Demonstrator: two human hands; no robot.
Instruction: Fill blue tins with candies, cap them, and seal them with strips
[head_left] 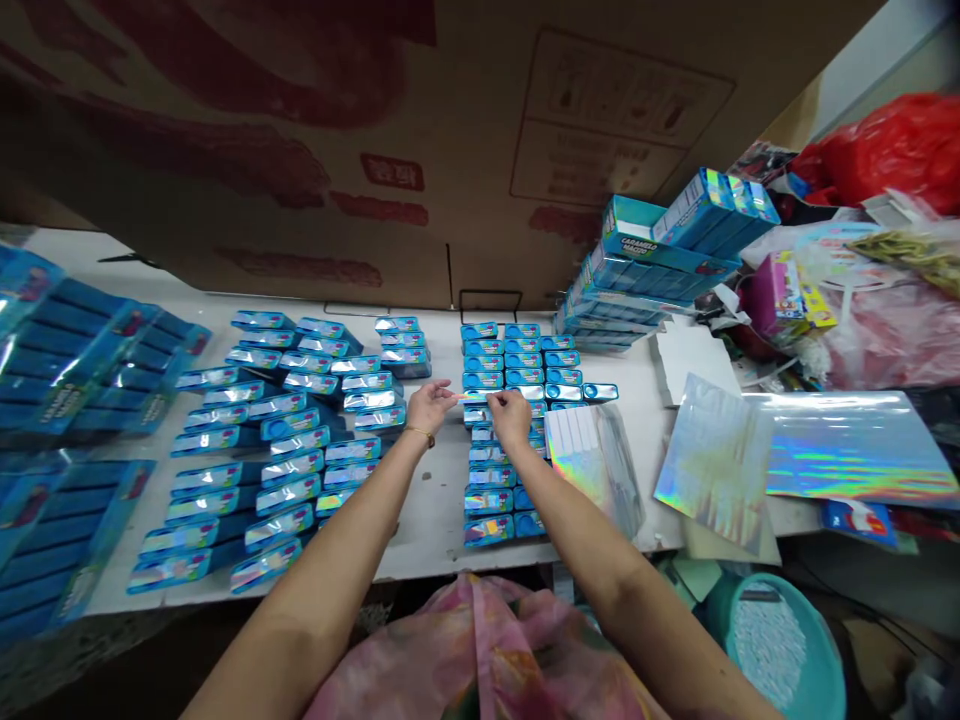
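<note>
My left hand (430, 408) reaches in with its fingers stretched and apart, the tips at the left end of a thin shiny sticker strip (472, 397). Across from it, my right hand (511, 416) is closed in a pinch at the strip's other end. Under the strip and both sides of my right wrist stand tight rows of small blue boxes (490, 476). On the left, beyond my left forearm, are looser rows of similar blue boxes (291, 462). Beside my right forearm lies a holographic sticker sheet (589, 450). What my right fingertips cover is hidden.
A large cardboard carton (450, 150) walls off the back of the white table (427, 510). Filled blue display boxes (652, 255) are stacked at back right, more (67, 380) at far left. Shiny sheets (855, 445), plastic bags (892, 150) and a teal bucket (821, 650) stand right.
</note>
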